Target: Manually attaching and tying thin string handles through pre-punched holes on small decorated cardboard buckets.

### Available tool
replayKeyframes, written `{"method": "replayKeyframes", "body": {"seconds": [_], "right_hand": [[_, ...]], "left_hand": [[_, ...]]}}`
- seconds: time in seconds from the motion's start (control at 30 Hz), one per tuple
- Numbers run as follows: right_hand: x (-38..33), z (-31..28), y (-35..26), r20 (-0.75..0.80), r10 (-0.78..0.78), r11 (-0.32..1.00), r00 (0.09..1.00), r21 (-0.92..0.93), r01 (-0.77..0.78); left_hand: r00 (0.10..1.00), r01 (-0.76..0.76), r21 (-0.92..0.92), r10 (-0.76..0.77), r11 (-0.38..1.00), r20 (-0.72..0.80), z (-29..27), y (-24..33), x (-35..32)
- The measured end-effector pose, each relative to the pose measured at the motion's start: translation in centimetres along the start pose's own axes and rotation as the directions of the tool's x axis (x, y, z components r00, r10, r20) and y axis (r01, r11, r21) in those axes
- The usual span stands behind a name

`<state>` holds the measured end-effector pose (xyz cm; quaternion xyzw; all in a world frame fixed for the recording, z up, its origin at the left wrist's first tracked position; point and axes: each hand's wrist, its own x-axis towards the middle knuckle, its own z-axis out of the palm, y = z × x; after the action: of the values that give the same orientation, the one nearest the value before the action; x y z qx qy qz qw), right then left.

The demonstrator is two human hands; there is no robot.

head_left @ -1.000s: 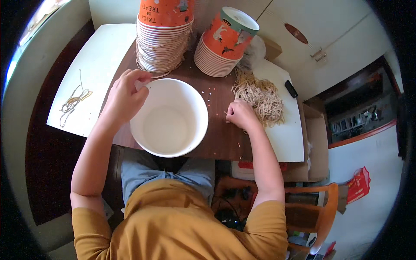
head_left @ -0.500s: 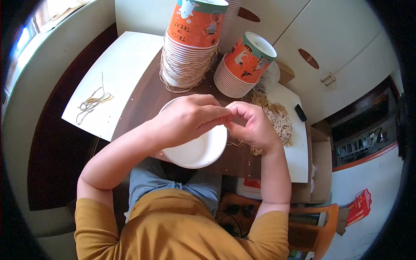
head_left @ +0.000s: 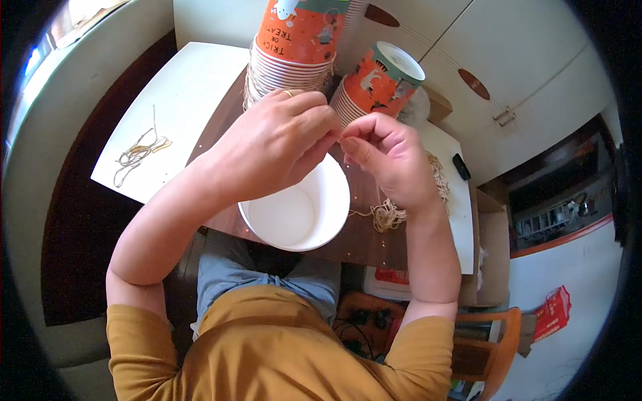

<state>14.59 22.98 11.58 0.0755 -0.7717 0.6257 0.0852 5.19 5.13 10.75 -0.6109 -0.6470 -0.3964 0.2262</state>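
Observation:
Over the far rim of a white paper bucket [head_left: 289, 217], my two hands meet at the fingertips. My left hand [head_left: 289, 134], a ring on one finger, has its fingers closed in a pinch, back of the hand upward. Thumb and index finger of my right hand [head_left: 391, 157] pinch at the same spot. A bit of thin, pale cord shows just under the fingertips; most of it is hidden by the fingers. The bucket stands open side up, its inside plain white. Beside my right wrist lies a loose bunch of cream cord [head_left: 388, 215].
Behind my hands rise a tall stack of orange printed buckets [head_left: 297, 40] with cords around it and a shorter bucket stack [head_left: 384, 80]. Tangled cords [head_left: 140, 157] lie on the table's white left leaf [head_left: 194, 80]. A black object [head_left: 461, 167] rests on the right leaf.
Both hands have moved up and away from me, still pinching together. More of the bucket's inside shows now. My right hand and forearm cover more of the cord pile.

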Motion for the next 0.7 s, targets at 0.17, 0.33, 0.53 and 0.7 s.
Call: {"method": "replayKeyframes", "body": {"seconds": [0.17,0.33,0.53,0.7], "right_hand": [[1.6,-7.1,-2.0,-0.145,-0.042,0.93,0.989,-0.367,-0.014],[1.3,-20.2,-11.4,-0.404,-0.275,0.938,0.873,-0.311,0.152],[2.2,-22.1,-18.2,-0.331,-0.354,0.723,0.874,-0.69,0.032],[1.3,-25.6,-14.9,-0.419,-0.454,0.876,0.787,-0.373,0.306]], "left_hand": [[0.959,0.274,-0.111,-0.279,0.955,-0.038,-0.4,-0.5,-0.5],[0.922,0.387,-0.105,-0.387,0.916,0.016,-1.2,-2.6,-3.7],[0.684,0.726,-0.052,-0.713,0.686,0.153,0.1,-4.8,-7.2],[0.596,0.801,-0.228,-0.775,0.553,0.212,1.2,-2.8,-7.6]]}}
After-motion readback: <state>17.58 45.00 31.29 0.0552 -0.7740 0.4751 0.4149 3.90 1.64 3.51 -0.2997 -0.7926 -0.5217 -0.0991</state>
